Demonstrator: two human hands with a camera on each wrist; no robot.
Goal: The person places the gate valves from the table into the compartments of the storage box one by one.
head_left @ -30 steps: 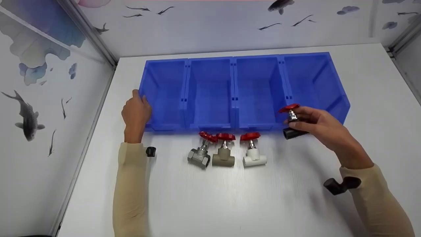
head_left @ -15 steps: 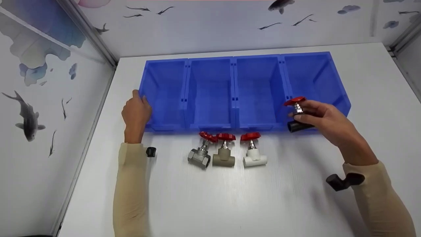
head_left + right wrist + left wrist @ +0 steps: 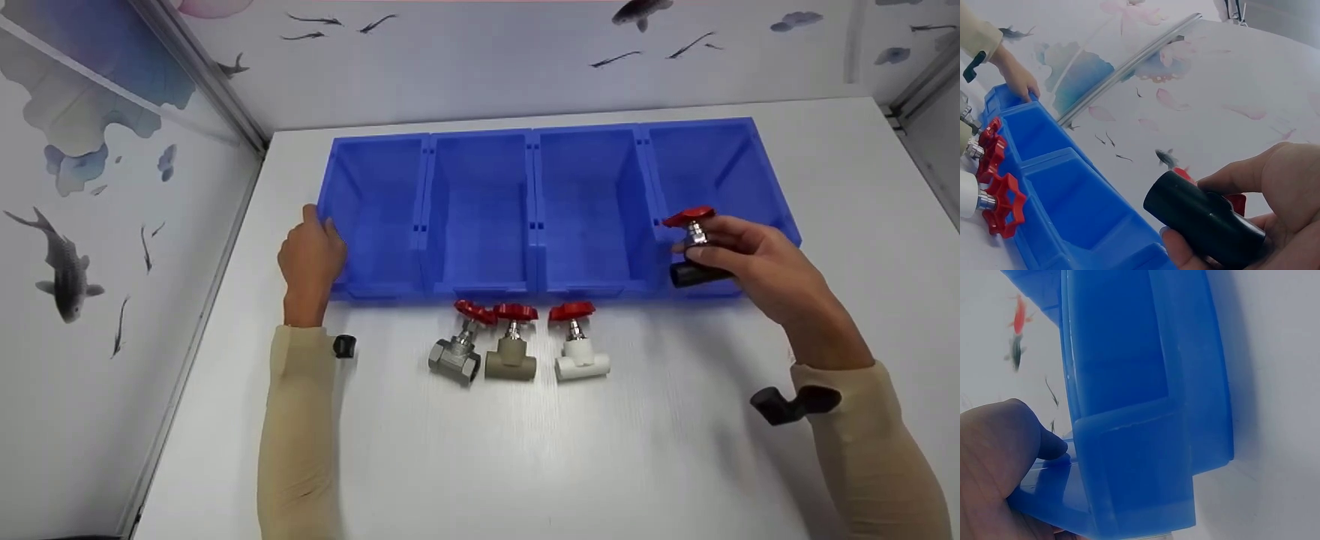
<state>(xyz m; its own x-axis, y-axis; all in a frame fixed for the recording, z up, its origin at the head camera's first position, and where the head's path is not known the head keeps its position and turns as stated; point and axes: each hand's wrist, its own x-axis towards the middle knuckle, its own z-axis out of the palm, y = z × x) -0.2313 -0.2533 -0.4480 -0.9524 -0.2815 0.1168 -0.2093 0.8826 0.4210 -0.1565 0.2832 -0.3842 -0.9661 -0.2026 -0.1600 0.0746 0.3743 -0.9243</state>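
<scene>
My right hand pinches a black valve with a red handwheel, over the front of the rightmost blue bin. In the right wrist view the black pipe body lies between thumb and fingers, its handwheel mostly hidden. My left hand grips the side wall of the leftmost blue bin; the left wrist view shows the thumb over the bin's edge. In front of the bins lie three more red-handled valves: a metal valve, an olive-brown valve and a white valve.
The blue bins stand side by side in a row, with two middle bins between the outer ones. They sit on a white table. A patterned wall panel rises behind, and another side panel stands at the left.
My right hand has moved up and to the right with the black valve, from the divider toward the rightmost bin. The left hand and the three valves on the table have stayed put.
</scene>
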